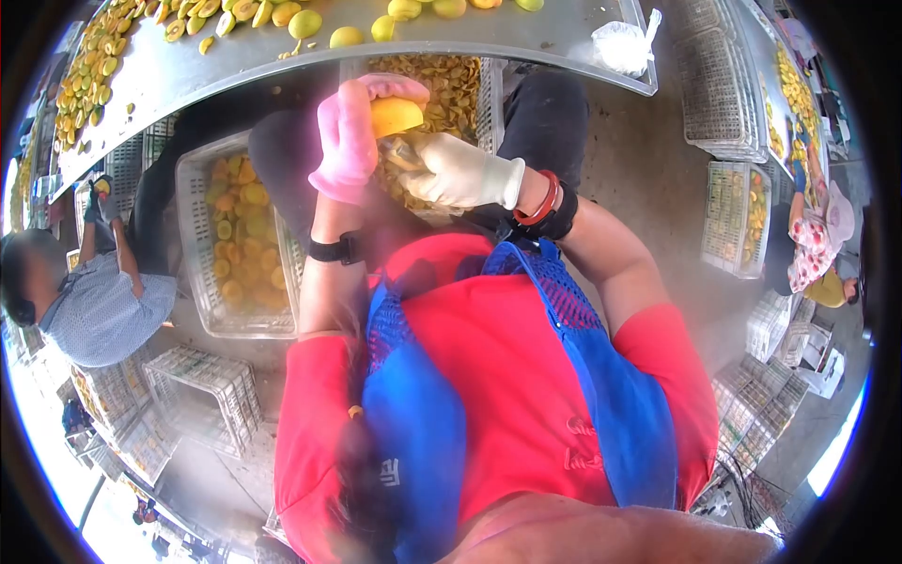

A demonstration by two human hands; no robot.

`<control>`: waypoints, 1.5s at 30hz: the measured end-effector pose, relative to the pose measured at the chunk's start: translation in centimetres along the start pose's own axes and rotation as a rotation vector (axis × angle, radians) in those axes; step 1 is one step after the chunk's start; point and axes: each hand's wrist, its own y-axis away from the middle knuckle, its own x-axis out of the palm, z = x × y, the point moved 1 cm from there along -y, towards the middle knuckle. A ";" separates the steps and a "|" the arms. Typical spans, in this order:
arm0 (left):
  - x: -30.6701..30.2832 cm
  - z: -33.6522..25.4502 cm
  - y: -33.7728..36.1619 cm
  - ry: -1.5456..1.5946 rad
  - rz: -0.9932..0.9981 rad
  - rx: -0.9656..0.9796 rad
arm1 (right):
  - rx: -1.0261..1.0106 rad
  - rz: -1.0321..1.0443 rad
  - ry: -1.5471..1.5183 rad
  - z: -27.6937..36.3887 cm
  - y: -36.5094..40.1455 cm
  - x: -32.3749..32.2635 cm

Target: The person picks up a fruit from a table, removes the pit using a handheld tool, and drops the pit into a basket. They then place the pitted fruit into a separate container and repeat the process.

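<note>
My left hand [343,141], in a pink glove, is closed around a smooth yellow piece of fruit [396,117] that looks like mango. Close beside it, my right hand [462,173] wears a white glove and has its fingers curled around a small greyish-brown object [404,155], blurred and partly covered. Both hands are over a crate [490,103] between my knees, which holds a heap of yellow-brown peelings [451,89].
Ahead is a metal table [526,33] bearing cut and whole yellow-green fruit [305,23] and a tied white plastic bag [622,47]. A white crate [193,273] of yellow fruit stands at my left. Co-workers [103,301] sit on both sides. Stacked crates [716,89] are at right.
</note>
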 end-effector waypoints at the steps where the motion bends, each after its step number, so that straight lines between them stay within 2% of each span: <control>1: 0.0 0.0 0.0 -0.033 -0.002 0.004 | -0.039 -0.035 0.092 -0.3 0.0 0.1; 2: 0.0 0.1 0.0 -0.064 -0.004 0.008 | -0.077 -0.070 0.184 -0.5 0.0 0.1; 5: 0.1 0.4 0.1 -0.057 0.022 0.023 | 0.014 0.057 0.000 -0.2 0.1 -0.2; 8: 0.4 0.1 -0.2 -0.131 0.076 0.058 | 0.313 0.217 -0.330 -0.3 0.4 -0.6; 10: 0.0 1.1 -0.2 0.074 0.008 -0.143 | 0.318 0.233 -0.306 -0.2 0.4 -1.0; 11: -0.1 1.5 -0.2 0.176 -0.025 -0.242 | 0.258 0.199 -0.237 -0.1 0.4 -0.9; 14: 0.4 0.9 -0.1 0.479 -0.233 -0.287 | -0.034 0.003 0.091 -0.2 0.2 -0.4; 18: -0.5 1.6 -0.2 0.617 -0.349 -0.244 | 0.009 -0.002 0.095 0.1 0.6 0.0; 20: -2.5 2.2 -0.2 0.713 -0.275 -0.184 | 0.016 0.026 0.105 -0.8 0.8 0.7; 21: -3.2 2.4 -0.4 0.764 -0.252 -0.110 | -0.048 -0.014 0.048 -0.3 1.2 1.1; 24: -5.3 2.1 0.4 0.786 -0.358 -0.139 | -0.045 -0.187 0.008 -0.9 1.8 1.4; 25: -5.7 2.1 0.5 0.746 -0.346 -0.107 | -0.119 -0.317 0.063 -0.9 1.6 1.0; 26: -5.7 2.2 0.6 0.721 -0.391 -0.109 | 0.040 -0.284 -0.066 -1.1 1.5 0.4; 28: -5.8 2.1 0.8 0.671 -0.475 -0.107 | 0.431 -0.070 -0.175 -2.1 0.4 -0.6; 31: -5.6 2.1 1.0 0.597 -0.526 -0.114 | 0.144 -0.192 0.037 -2.0 0.8 0.8; 34: -3.6 1.2 0.9 0.502 -0.597 -0.135 | -0.047 -0.258 -0.058 -0.7 0.3 2.1; 35: -2.9 1.0 0.9 0.477 -0.571 -0.132 | -0.015 -0.232 -0.031 0.0 0.4 2.0; 38: -1.4 0.6 0.8 0.394 -0.485 -0.134 | -0.128 -0.289 0.059 -0.3 -0.3 2.4; 39: -1.1 0.6 0.8 0.360 -0.453 -0.144 | -0.257 -0.318 0.138 -0.6 -0.9 2.7; 40: -0.8 0.5 0.8 0.326 -0.422 -0.153 | -0.174 -0.232 0.060 -1.0 -1.0 2.8; 41: -0.4 0.4 0.7 0.313 -0.482 -0.179 | -0.092 -0.146 -0.017 -1.4 -1.1 2.9; 43: -0.3 0.3 0.8 0.307 -0.446 -0.162 | 0.343 0.121 -0.326 4.2 0.5 1.1; 45: -0.2 0.2 1.0 0.334 -0.436 -0.162 | 0.367 0.229 -0.471 3.5 0.5 0.8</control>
